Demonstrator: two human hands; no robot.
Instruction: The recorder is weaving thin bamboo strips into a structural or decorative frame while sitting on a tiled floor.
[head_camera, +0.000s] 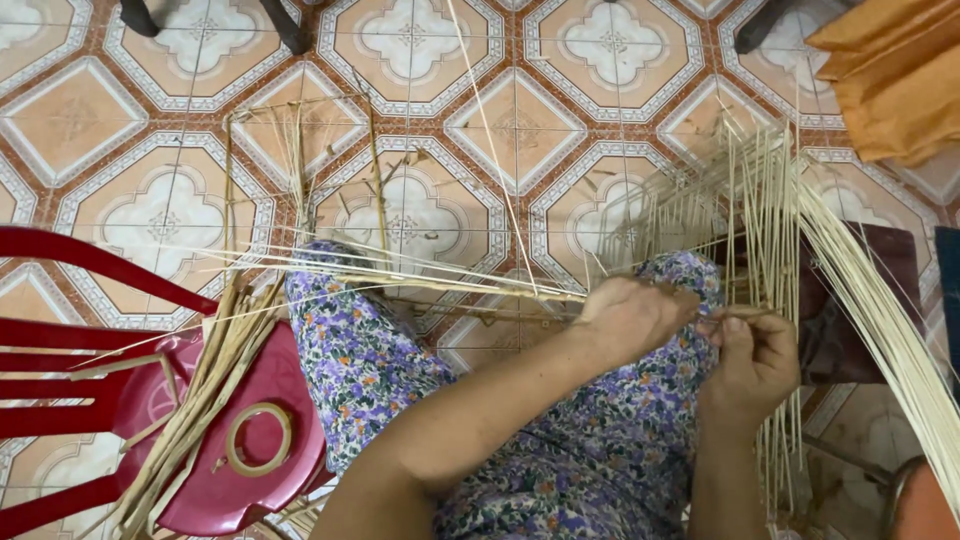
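My left hand (628, 318) is closed around a bundle of thin pale straw strips (420, 270) that runs leftwards across my knees. My right hand (755, 360) pinches a thin strip just beside it. Both hands sit at the lower edge of a half-woven panel of upright straw stalks (765, 215) resting on my right knee. My lap is covered by a purple floral cloth (360, 350). Long loose strips (880, 310) fan out to the right.
A red plastic stool (200, 480) at the lower left carries a roll of tape (258, 438) and flat straw bands (215, 370). Red chair bars (60, 340) stand at the far left. An orange cloth (890, 75) hangs at the top right. The floor is patterned tile (520, 120).
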